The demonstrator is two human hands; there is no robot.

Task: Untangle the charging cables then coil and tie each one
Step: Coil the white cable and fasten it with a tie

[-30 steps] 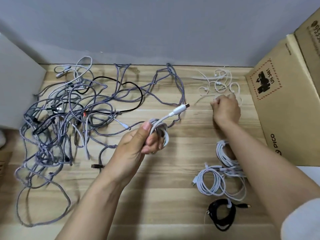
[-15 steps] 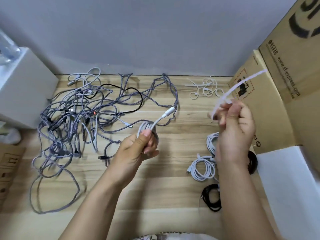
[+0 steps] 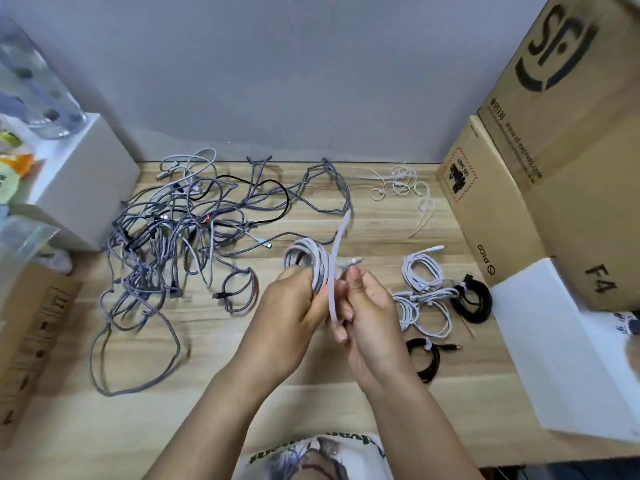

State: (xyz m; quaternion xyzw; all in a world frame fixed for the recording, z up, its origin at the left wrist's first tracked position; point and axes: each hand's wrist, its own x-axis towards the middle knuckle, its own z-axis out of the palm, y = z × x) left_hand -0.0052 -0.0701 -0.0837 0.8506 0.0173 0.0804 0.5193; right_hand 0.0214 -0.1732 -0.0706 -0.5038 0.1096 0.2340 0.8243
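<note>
On wood table (image 3: 242, 410), L hand (image 3: 294, 317) grips coiled white cable (image 3: 308, 261); R hand (image 3: 367, 310) pinches tie strip (image 3: 337, 247).

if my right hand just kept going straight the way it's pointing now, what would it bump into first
The right hand points up and left, straight at the coiled white cable gripped by the left hand. That comes first, probably together with the white tie strip it already pinches.
</note>
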